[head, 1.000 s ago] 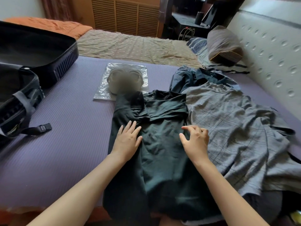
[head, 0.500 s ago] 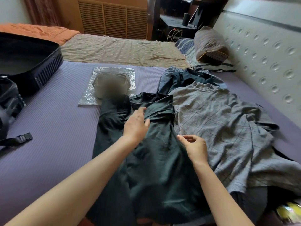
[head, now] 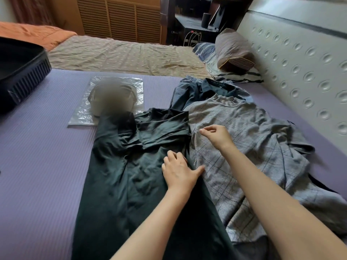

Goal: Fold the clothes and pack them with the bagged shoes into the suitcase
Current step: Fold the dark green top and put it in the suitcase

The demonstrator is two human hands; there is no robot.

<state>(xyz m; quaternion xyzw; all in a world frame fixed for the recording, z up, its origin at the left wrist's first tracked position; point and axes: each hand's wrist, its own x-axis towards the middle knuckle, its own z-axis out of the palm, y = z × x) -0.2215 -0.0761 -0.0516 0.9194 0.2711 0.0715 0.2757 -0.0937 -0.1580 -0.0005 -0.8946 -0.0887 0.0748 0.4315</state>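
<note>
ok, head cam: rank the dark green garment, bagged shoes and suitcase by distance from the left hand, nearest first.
From the left hand:
1. dark green garment: right under the hand, touching it.
2. bagged shoes: ahead and to the left, past the garment's top.
3. suitcase: far left edge, beyond the shoes.

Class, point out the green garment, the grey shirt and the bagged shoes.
green garment (head: 116, 181), head view, middle panel.
grey shirt (head: 249, 124), head view, chest.
bagged shoes (head: 110, 98), head view, shoes inside bag.

One green shirt, one grey shirt, one navy shirt, one shoe bag, one suitcase
</note>
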